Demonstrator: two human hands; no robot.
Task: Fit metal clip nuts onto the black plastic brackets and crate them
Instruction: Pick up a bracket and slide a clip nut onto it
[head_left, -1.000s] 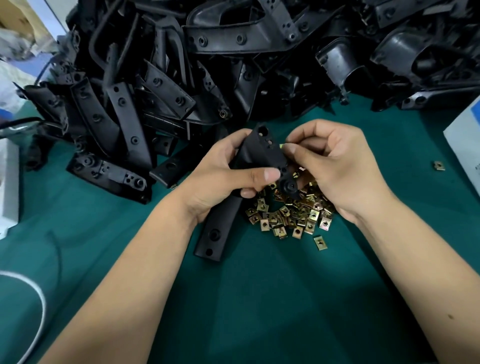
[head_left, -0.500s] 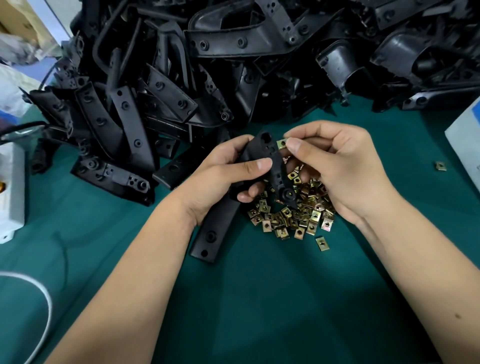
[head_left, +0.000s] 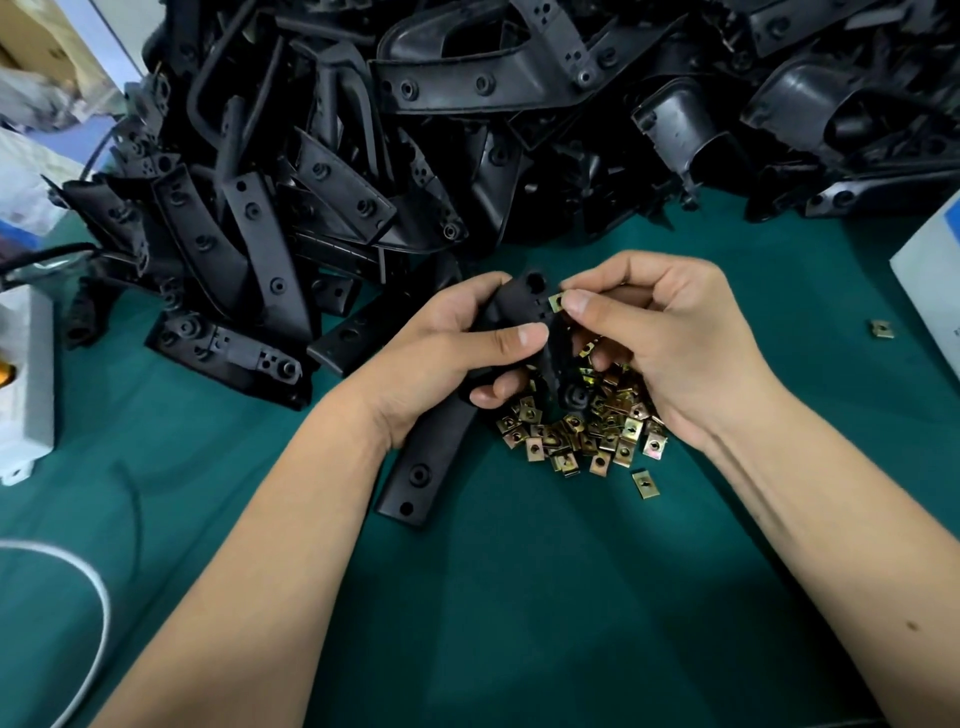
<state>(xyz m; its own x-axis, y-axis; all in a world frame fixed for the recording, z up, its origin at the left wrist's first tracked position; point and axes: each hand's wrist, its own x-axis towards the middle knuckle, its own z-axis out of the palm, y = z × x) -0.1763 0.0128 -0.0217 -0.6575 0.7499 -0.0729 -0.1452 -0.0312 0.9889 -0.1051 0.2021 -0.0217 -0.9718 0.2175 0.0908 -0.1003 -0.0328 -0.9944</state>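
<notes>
My left hand (head_left: 441, 358) grips a black plastic bracket (head_left: 441, 441) around its middle, thumb laid across the front and fingers curled behind, so the long lower end slants down toward me over the green table (head_left: 519, 597). My right hand (head_left: 670, 338) pinches a brass-coloured clip nut (head_left: 556, 302) between thumb and forefinger, holding it against the bracket's upper edge, just beside the round hole at its top; the other fingers are curled loosely — whether they hold anything more I cannot tell. Beneath both hands lies a heap of loose clip nuts (head_left: 587, 431), with a stray one (head_left: 645, 484) just beside it and another (head_left: 881, 328) well apart to the right. A big pile of black brackets (head_left: 467, 130) fills the far side of the table. At the left edge sit a white box (head_left: 26, 384) and a white cable (head_left: 98, 613).
</notes>
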